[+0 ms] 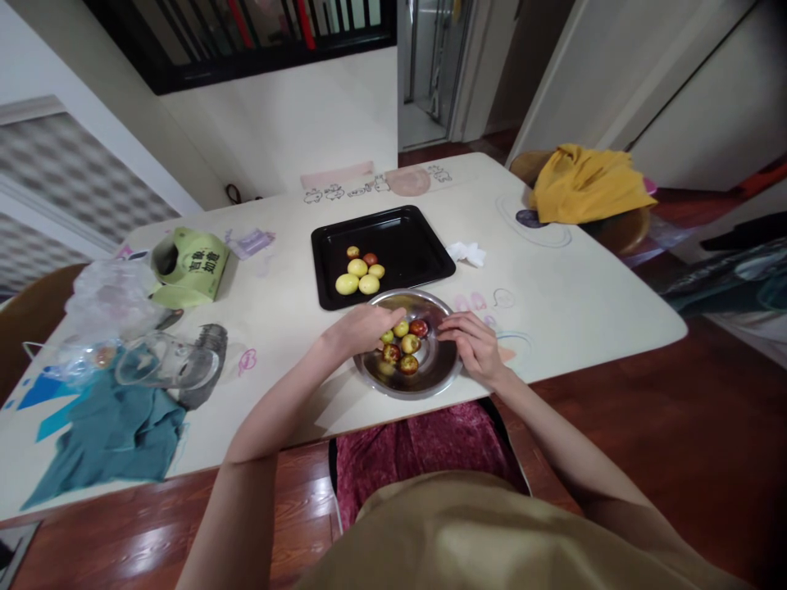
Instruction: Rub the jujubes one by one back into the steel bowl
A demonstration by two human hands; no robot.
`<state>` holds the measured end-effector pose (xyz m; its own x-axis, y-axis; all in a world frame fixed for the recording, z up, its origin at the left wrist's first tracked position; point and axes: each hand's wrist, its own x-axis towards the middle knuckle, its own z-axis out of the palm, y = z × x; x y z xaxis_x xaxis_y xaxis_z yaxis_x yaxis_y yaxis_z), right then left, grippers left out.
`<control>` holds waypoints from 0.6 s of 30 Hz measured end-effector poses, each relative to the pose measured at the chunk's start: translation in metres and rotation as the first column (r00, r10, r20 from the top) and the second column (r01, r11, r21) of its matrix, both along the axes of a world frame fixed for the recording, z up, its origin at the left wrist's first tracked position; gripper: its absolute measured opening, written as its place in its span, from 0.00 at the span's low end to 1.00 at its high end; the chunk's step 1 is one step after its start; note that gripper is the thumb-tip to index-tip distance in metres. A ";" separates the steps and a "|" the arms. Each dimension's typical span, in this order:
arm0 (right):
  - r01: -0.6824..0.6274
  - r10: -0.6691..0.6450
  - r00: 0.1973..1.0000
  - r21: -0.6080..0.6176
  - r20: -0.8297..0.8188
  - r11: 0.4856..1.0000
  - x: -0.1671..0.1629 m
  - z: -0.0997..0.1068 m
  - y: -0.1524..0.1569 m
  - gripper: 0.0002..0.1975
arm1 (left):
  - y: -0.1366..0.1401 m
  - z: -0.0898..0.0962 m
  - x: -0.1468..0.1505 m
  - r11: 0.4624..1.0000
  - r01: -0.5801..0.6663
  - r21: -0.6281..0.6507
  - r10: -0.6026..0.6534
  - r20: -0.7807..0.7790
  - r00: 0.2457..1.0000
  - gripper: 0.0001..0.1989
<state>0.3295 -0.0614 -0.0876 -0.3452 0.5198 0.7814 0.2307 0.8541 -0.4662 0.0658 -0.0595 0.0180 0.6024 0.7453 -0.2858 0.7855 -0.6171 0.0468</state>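
Observation:
A round steel bowl [438, 378] sits at the table's near edge with several mottled green and red-brown jujubes [411, 344] in it. My left hand [362, 329] reaches over the bowl's left rim, its fingers curled in at a green jujube [387, 337]; the hand partly hides its grip. Over the right rim is my right hand [475, 346], fingers bent and somewhat apart, nothing visible in them. Just behind the bowl lies a black baking tray [409, 246]. Larger yellow oval fruits [348, 284] and smaller brownish jujubes [370, 259] rest in its left part.
A crumpled white tissue [468, 253] lies right of the tray. On the left are a green paper box [195, 266], a clear plastic container [163, 360], plastic bags [107, 299] and a teal cloth [116, 438]. Yellow cloth [581, 184] drapes a chair at right.

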 end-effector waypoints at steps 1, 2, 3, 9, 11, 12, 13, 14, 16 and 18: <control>0.001 -0.001 1.000 -0.001 0.005 1.000 0.000 0.000 0.000 0.22 | -0.001 0.001 0.000 1.000 -0.006 -0.002 0.005 -0.002 1.000 0.21; 0.003 -0.003 1.000 0.000 0.010 1.000 0.000 0.001 0.000 0.22 | -0.001 0.003 -0.001 1.000 -0.009 -0.005 0.009 0.005 1.000 0.22; 0.005 -0.005 1.000 0.003 0.014 1.000 0.000 0.001 -0.001 0.22 | -0.001 0.005 -0.003 1.000 -0.008 -0.008 0.008 0.021 1.000 0.22; -0.005 0.005 1.000 0.055 0.003 0.998 -0.001 0.003 0.000 0.19 | 0.009 0.032 -0.034 0.994 -0.033 0.108 0.000 0.296 0.955 0.11; -0.011 0.011 1.000 0.070 -0.003 0.998 -0.001 0.002 0.001 0.18 | 0.026 0.039 -0.047 0.971 -0.138 0.195 0.051 0.396 0.917 0.10; -0.011 0.011 1.000 0.072 -0.004 0.997 -0.001 0.002 0.001 0.18 | 0.037 0.040 -0.054 0.951 -0.206 0.231 0.084 0.448 0.890 0.11; -0.009 0.009 1.000 0.073 -0.006 0.997 -0.001 0.002 0.001 0.18 | 0.051 0.040 -0.061 0.931 -0.262 0.253 0.107 0.497 0.861 0.13; -0.005 0.006 1.000 0.076 -0.008 0.997 -0.001 0.002 0.001 0.18 | 0.066 0.036 -0.067 0.907 -0.319 0.276 0.131 0.535 0.835 0.14; 0.000 0.001 1.000 0.086 -0.015 0.996 -0.002 0.003 0.001 0.18 | 0.096 0.024 -0.078 0.869 -0.404 0.287 0.187 0.565 0.803 0.18; 0.000 0.002 1.000 0.090 -0.020 0.996 -0.002 0.004 0.001 0.19 | 0.122 0.007 -0.087 0.872 -0.430 0.232 0.238 0.567 0.789 0.21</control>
<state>0.3277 -0.0609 -0.0836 -0.3298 0.4467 0.8317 0.2214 0.8930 -0.3919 -0.0211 0.0624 0.0250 0.2798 0.9157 0.2886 0.8647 -0.3709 0.3386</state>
